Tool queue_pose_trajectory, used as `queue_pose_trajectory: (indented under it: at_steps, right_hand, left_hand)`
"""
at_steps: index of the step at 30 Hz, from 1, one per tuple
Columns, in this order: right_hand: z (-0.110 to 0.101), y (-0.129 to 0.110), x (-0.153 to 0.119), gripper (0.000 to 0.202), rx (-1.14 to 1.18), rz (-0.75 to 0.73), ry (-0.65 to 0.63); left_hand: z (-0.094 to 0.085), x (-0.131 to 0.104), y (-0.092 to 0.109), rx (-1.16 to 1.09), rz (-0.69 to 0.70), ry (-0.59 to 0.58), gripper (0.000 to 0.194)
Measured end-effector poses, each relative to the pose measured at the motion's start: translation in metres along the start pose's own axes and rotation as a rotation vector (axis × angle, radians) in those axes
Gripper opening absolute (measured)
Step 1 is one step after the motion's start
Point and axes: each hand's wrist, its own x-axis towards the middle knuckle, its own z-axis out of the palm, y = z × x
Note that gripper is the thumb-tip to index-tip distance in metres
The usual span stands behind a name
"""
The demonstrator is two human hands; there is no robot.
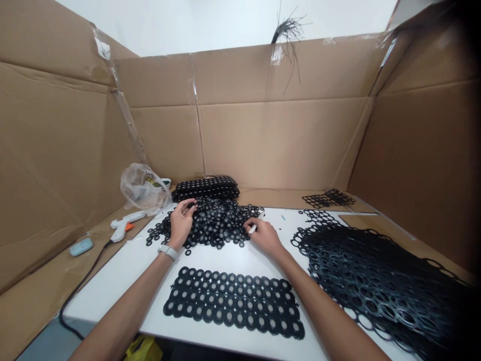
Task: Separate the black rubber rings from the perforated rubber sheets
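My left hand (pixel 182 223), with a pale band on its wrist, is over the left part of a heap of small black rings (pixel 216 225); its fingertips pinch a black ring (pixel 192 203). At the heap's right edge, my right hand (pixel 263 233) is closed around a white pen-like tool (pixel 253 228). A panel of joined black discs with pale centres (pixel 235 303) lies flat on the white table (pixel 150 311), between my forearms.
A large pile of black ring mesh (pixel 376 281) covers the right side. Behind the heap sit stacked black panels (pixel 206 188). At left are a plastic bag (pixel 139 188), a white glue gun (pixel 121 228) with its cable and a light-blue object (pixel 81 246). Cardboard walls (pixel 285 135) surround the table.
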Motion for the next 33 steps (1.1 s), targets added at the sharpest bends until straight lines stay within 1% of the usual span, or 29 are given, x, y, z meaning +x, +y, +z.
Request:
queue_pose_trajectory:
  at_steps: [7,24,33]
  right_hand:
    - [0.0005,0.0008,0.0004,0.024,0.001,0.001,-0.008]
    - [0.0015,0.0013,0.0006,0.024,0.002,0.005,-0.003]
    - [0.0020,0.0025,0.0012,0.023,-0.002,-0.006,0.003]
  left_hand:
    - [0.0000,-0.0015,0.0040,0.019,-0.017,0.002,0.025]
    - [-0.0010,-0.0010,0.0013,0.026,-0.053,0.005,0.033]
    - [-0.0014,-0.0015,0.0037,0.035,-0.068,0.001,0.034]
